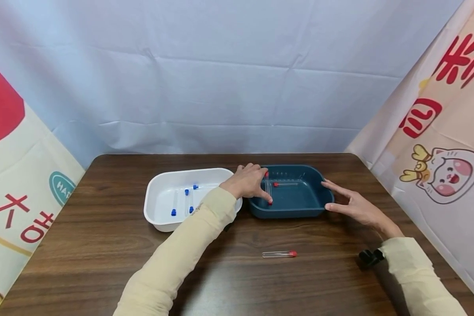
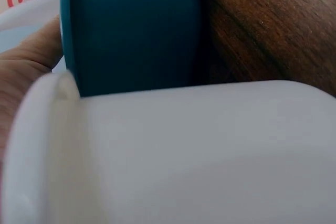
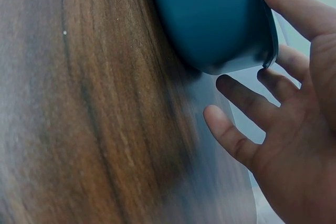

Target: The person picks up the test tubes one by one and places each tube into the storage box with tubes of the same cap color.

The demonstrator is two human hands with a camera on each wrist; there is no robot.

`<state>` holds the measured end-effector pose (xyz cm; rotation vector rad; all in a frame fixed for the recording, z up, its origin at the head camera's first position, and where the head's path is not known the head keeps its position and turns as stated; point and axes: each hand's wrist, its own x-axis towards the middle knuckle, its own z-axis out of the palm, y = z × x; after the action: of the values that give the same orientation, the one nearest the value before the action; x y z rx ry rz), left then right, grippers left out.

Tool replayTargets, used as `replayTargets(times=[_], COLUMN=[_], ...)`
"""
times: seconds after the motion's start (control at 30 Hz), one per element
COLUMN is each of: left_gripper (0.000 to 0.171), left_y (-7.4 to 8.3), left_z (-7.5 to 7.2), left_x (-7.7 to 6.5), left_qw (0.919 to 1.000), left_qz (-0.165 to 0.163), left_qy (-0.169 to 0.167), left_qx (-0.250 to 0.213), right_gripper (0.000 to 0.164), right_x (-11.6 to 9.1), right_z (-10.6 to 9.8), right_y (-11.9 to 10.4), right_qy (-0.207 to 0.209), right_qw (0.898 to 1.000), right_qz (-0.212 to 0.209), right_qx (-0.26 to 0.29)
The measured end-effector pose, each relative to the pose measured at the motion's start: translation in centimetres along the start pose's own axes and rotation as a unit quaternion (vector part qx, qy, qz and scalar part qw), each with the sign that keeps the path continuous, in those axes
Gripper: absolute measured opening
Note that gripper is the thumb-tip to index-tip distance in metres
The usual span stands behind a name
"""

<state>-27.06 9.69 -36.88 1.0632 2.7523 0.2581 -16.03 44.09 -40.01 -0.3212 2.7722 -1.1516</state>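
My left hand [image 1: 250,182] reaches over the left end of a dark blue basin [image 1: 288,213]. Its thumb and fingers pinch a clear test tube [image 1: 268,188] lengthwise; red shows at both ends, and I cannot tell whether a second tube lies there. Another red-capped tube [image 1: 286,184] lies inside the basin. At the basin's right end my right hand [image 1: 353,208] touches the rim with thumb and fingertips, its fingers spread and fairly straight [image 3: 247,103]. One more red-capped tube [image 1: 278,254] lies on the table in front.
A white basin [image 1: 152,213] stands against the blue one's left side, holding several blue-capped tubes [image 1: 187,192] partly covered by my left sleeve. Both basins sit on a brown wooden table [image 1: 102,245]. A pale cloth [image 1: 229,87] hangs behind the table.
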Motion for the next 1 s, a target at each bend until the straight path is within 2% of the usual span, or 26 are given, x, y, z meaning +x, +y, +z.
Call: replayTargets(times=[0.37,0.5,0.67,0.8,1.0], left_gripper=[0.106,0.103,0.101,0.097,0.092], left_y=[0.1,0.0,-0.2,-0.2,0.3], left_z=[0.1,0.0,-0.1,-0.2,-0.7], left_x=[-0.1,-0.2,-0.5,-0.8,-1.6], left_qw=[1.0000,1.0000,0.9998,0.9994,0.9980], left_qz=[-0.004,-0.001,-0.001,0.006,0.021], left_qy=[-0.001,0.004,0.011,0.021,0.053], left_qx=[-0.003,0.000,-0.018,-0.026,-0.025], right_gripper=[0.073,0.073,0.072,0.072,0.073], right_x=[0.1,0.0,0.1,0.0,0.0], right_z=[0.1,0.0,0.0,0.0,0.0], right_y=[0.3,0.4,0.3,0.1,0.2], right_qy=[-0.003,-0.003,-0.001,0.000,-0.001], right_qw=[1.000,1.000,1.000,1.000,1.000], right_qz=[0.011,0.010,0.004,0.003,0.009], right_qx=[0.003,0.003,0.006,0.007,0.007])
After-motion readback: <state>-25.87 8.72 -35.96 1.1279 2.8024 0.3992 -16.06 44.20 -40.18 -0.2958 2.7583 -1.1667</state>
